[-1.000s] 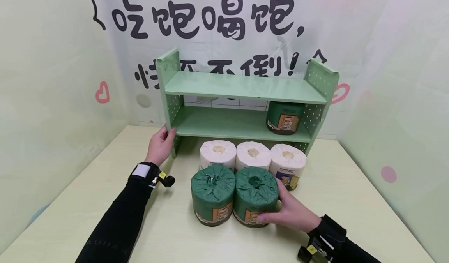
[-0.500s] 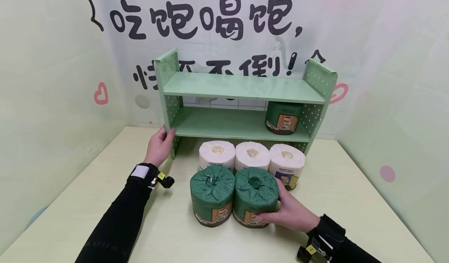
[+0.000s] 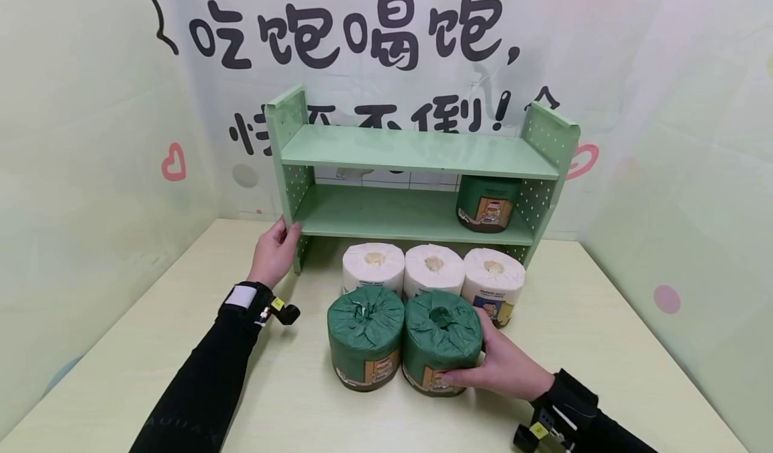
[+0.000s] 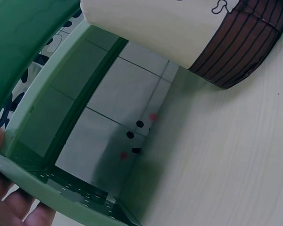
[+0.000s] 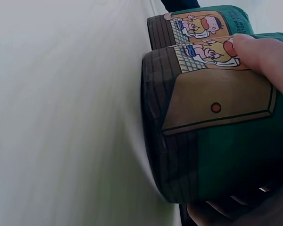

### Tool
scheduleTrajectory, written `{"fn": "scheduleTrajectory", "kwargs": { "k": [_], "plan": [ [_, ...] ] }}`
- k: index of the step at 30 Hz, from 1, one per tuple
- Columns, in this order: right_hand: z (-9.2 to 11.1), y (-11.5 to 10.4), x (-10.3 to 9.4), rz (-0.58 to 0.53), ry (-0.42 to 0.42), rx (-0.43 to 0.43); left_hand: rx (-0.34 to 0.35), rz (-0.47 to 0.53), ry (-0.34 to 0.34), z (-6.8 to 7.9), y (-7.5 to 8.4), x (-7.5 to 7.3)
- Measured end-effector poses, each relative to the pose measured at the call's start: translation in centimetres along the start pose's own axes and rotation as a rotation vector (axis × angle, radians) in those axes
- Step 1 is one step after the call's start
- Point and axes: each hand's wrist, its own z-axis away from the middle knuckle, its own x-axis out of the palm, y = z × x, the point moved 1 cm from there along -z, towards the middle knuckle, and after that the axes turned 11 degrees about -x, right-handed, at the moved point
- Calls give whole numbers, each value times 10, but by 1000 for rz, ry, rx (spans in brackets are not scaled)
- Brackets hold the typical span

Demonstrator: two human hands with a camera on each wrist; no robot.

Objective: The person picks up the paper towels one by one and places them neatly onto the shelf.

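Observation:
My left hand (image 3: pixel 274 250) grips the lower left side panel of a light green two-tier shelf (image 3: pixel 417 211), thumb at the front edge. In the left wrist view its fingers (image 4: pixel 40 215) come round the panel's outer side. My right hand (image 3: pixel 504 364) holds a green-wrapped toilet roll (image 3: pixel 443 329) from its right side, thumb across the printed front; most of the other fingers are hidden behind it. This roll stands upright beside a second green toilet roll (image 3: pixel 366 335). In the right wrist view, the held roll's dark base (image 5: pixel 167 117) is close to the tabletop.
Several white-wrapped toilet rolls, including the middle one (image 3: pixel 435 270), stand in a row behind the green ones, before the shelf. Another green roll (image 3: pixel 489 203) sits on the lower tier at the right. Fabric walls (image 3: pixel 676 171) enclose the pale table (image 3: pixel 290 399).
The held green roll has shifted slightly to the right and toward me with my right hand. My left hand stays on the shelf's side panel.

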Motion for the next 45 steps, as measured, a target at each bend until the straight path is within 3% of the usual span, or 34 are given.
{"fn": "scheduleTrajectory", "kwargs": {
  "k": [7,28,39,45],
  "plan": [
    [1,-9,0,28,1,-7,-8,1,-9,-1,-1,0],
    [4,-6,-6,77,-1,-53,-13,-1,-14,1,2,-1],
    [1,-33,-6,86,-4,-78,-23,6,-16,2,1,-1],
    [5,-21,-9,115,4,-62,-18,-2,-13,2,2,0]
  ]
}}
